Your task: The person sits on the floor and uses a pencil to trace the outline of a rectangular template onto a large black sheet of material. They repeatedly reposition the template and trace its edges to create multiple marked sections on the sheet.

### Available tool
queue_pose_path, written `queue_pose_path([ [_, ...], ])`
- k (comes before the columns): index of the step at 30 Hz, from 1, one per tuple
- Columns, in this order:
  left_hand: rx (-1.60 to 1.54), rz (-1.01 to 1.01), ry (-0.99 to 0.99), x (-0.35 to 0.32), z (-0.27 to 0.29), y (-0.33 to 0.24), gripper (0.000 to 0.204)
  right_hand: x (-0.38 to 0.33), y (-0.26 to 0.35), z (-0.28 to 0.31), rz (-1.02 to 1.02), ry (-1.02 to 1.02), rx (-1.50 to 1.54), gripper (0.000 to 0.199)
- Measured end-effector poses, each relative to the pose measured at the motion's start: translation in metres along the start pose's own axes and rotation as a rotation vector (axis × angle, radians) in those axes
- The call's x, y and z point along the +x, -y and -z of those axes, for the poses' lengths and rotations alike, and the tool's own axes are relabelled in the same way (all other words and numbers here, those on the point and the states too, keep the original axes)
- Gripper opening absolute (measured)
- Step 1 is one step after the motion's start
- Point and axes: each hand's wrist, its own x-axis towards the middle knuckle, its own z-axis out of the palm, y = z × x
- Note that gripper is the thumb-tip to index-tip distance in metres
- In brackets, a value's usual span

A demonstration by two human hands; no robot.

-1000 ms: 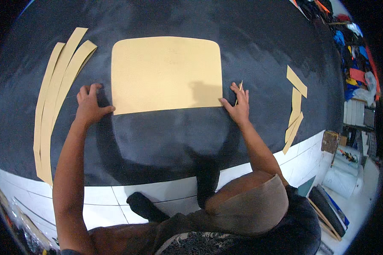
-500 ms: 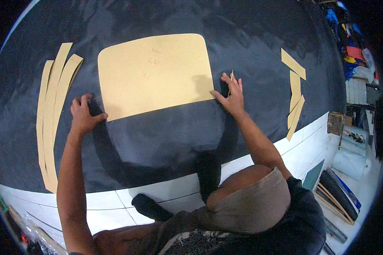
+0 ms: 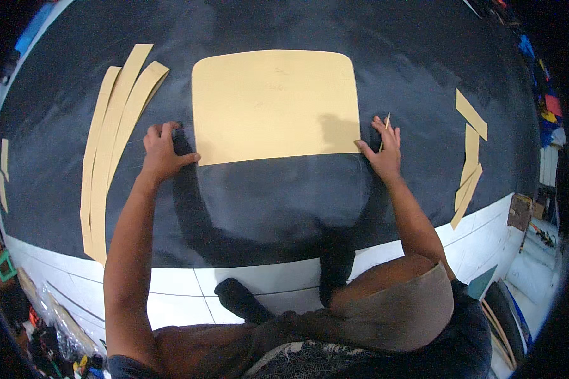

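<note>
Your left hand (image 3: pixel 162 152), fingers spread, touches the paper (image 3: pixel 273 104) at its near left corner. Your right hand (image 3: pixel 385 155) pinches a stick (image 3: pixel 387 120).

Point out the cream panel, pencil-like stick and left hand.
Cream panel (image 3: pixel 275 106): head view, middle of its face.
Pencil-like stick (image 3: pixel 387 123): head view, its upper part.
Left hand (image 3: pixel 162 153): head view, back of the hand.
</note>
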Motion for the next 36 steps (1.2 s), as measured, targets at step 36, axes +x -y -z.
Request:
queue_pose_path([
  [36, 0.04, -0.267, -0.025, -0.014, -0.048, -0.112, 0.071, 0.004, 0.0, 0.001, -0.011, 0.099, -0.068, 0.071],
])
